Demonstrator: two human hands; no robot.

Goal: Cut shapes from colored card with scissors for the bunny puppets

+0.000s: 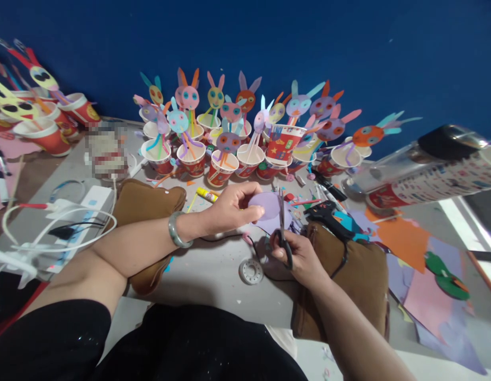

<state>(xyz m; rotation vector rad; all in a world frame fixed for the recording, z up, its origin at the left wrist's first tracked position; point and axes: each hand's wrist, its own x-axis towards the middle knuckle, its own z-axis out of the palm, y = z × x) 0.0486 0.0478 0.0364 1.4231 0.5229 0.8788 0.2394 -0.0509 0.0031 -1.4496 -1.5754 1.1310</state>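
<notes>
My left hand (237,206) pinches a rounded piece of purple paper (269,205) between thumb and fingers, above the middle of the table. Around the handles of a pair of scissors (282,219) my right hand (298,254) is closed. The scissor blades point away from me, upright along the paper's right edge. Whether they touch the paper I cannot tell. Beneath the hands, more purple paper and small scraps lie on the table. Just in front of them is a white tape roll (251,271). A yellow glue stick (206,194) lies behind my left wrist.
Several paper cups with paper rabbit heads (223,166) stand along the blue wall. Brown cushions (148,211) lie under my forearms. A black glue gun (332,218) and coloured paper sheets (404,238) are at right. A power strip (84,222) with white cables is at left.
</notes>
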